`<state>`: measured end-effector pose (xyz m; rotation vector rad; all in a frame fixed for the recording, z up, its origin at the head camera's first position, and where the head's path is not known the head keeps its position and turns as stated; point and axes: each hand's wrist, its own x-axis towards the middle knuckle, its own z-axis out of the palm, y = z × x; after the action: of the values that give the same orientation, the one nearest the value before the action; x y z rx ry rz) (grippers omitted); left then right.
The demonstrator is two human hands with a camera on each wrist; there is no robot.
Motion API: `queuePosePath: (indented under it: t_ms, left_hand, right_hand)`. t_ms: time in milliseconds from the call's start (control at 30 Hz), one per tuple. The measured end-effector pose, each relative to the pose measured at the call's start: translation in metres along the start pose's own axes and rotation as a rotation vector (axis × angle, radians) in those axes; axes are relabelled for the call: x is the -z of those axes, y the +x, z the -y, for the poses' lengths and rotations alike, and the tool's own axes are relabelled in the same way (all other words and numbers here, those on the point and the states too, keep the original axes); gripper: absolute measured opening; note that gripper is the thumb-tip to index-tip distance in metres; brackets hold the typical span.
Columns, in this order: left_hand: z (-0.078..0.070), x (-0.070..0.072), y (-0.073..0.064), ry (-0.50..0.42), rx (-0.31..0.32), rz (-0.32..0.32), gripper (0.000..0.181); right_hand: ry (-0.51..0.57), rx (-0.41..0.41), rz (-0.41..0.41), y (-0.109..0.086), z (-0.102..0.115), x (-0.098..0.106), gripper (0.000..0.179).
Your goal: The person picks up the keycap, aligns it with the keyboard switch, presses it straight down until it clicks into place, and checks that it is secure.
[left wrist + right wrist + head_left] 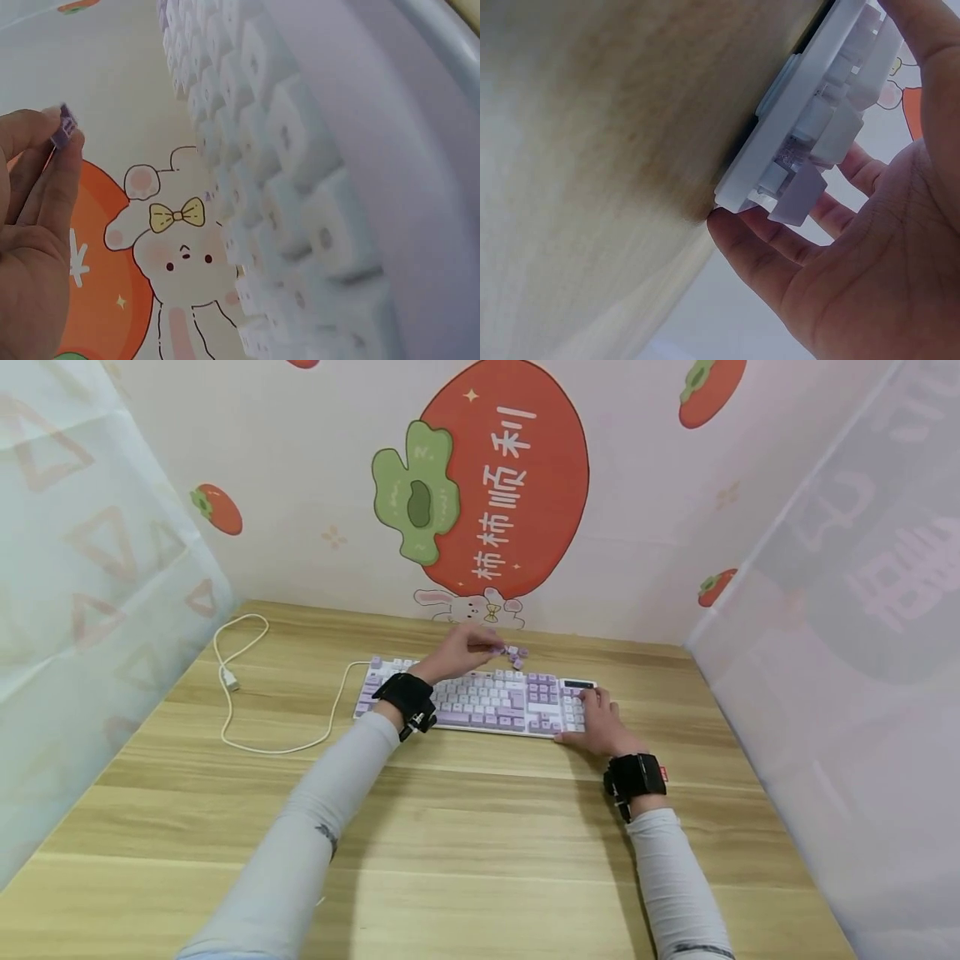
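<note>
A white and lilac keyboard (480, 700) lies across the wooden table. Over its back edge reaches my left hand (456, 653), pinching a small purple keycap (64, 129) between thumb and fingertips. Just beyond that hand, behind the keyboard, a little heap of loose purple and white keycaps (517, 657) lies on the table. My right hand (602, 727) grips the keyboard's right end by the number pad, thumb on the near side and fingers round the side edge. The right wrist view shows fingertips (727, 225) against the end of the keyboard's white case.
A white cable (279, 751) leaves the keyboard's left end and loops over the table (480, 843), its USB plug (229, 679) lying at the left. A printed backdrop (300, 468) with persimmons and a rabbit rises behind, with pale side sheets at left and right.
</note>
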<state>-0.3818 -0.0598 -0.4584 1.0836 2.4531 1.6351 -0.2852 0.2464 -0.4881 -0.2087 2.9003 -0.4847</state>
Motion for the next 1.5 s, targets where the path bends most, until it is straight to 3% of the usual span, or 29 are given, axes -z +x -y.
queuePosePath:
  t_ms: [100, 267, 433, 533, 700, 800, 1000, 1267, 1500]
  left_hand:
    - [0.001, 0.005, -0.005, -0.005, 0.018, -0.015, 0.027]
    - [0.003, 0.023, -0.019, 0.146, 0.093, -0.059, 0.028]
    - [0.008, 0.047, -0.051, 0.303, 0.200, -0.060, 0.028]
    - [0.011, 0.062, -0.071, 0.356, 0.208, -0.081, 0.029]
    - [0.017, 0.081, -0.097, 0.397, 0.190, -0.186, 0.027]
    - [0.020, 0.089, -0.111, 0.381, 0.214, -0.247, 0.024]
    - [0.027, 0.095, -0.129, 0.421, 0.277, -0.294, 0.019]
    - [0.026, 0.096, -0.135, 0.492, 0.355, -0.256, 0.018]
    - [0.026, 0.100, -0.136, 0.569, 0.344, -0.121, 0.027]
  right_hand:
    - [0.006, -0.001, 0.007, 0.000, -0.002, -0.001, 0.099]
    - [0.018, -0.002, 0.009, 0.000, -0.004, -0.003, 0.098]
    - [0.021, 0.008, 0.006, -0.001, -0.002, -0.002, 0.099]
    - [0.023, 0.020, -0.005, 0.000, -0.002, -0.001, 0.099]
    - [0.027, 0.029, -0.017, 0.000, -0.003, 0.000, 0.097]
    - [0.028, 0.032, -0.011, 0.000, -0.004, -0.001, 0.097]
    - [0.037, 0.032, -0.011, -0.001, -0.002, -0.003, 0.096]
    - [0.026, 0.031, -0.013, -0.002, -0.002, -0.003, 0.096]
    - [0.028, 0.033, -0.020, 0.000, -0.004, -0.005, 0.096]
